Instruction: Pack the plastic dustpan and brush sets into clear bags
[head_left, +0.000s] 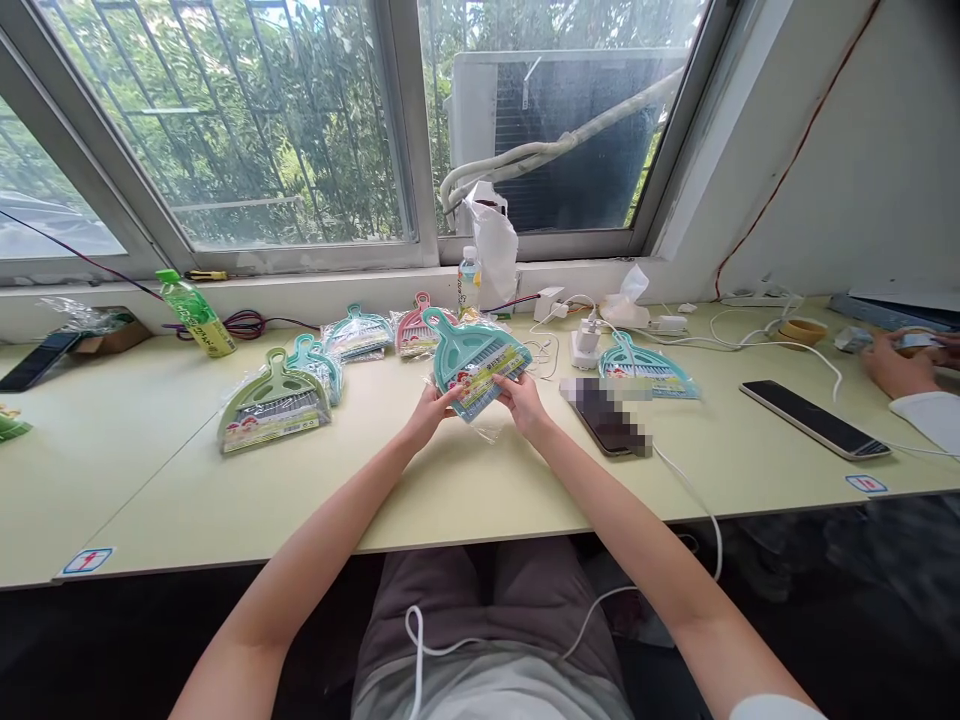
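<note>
Both my hands hold one teal dustpan and brush set (pixel 474 358) in clear plastic wrapping, tilted and raised off the table. My left hand (pixel 431 415) grips its lower left corner, and my right hand (pixel 523 402) pinches the lower right edge by the printed label. To the left lies a green wrapped dustpan set (pixel 276 400), partly over a teal one (pixel 316 362). Behind stand another teal set (pixel 356 332) and a pink set (pixel 418 325), the latter partly hidden by the one I hold. One more teal set (pixel 646 368) lies to the right.
A phone (pixel 607 425) and a tablet-like device (pixel 814 418) lie on the right, with white cables around a power adapter (pixel 585 345). Bottles (pixel 196 315) (pixel 469 280) stand by the window. At far right, another person's hands (pixel 900 365) hold something. The table's front edge (pixel 480 545) is near my lap.
</note>
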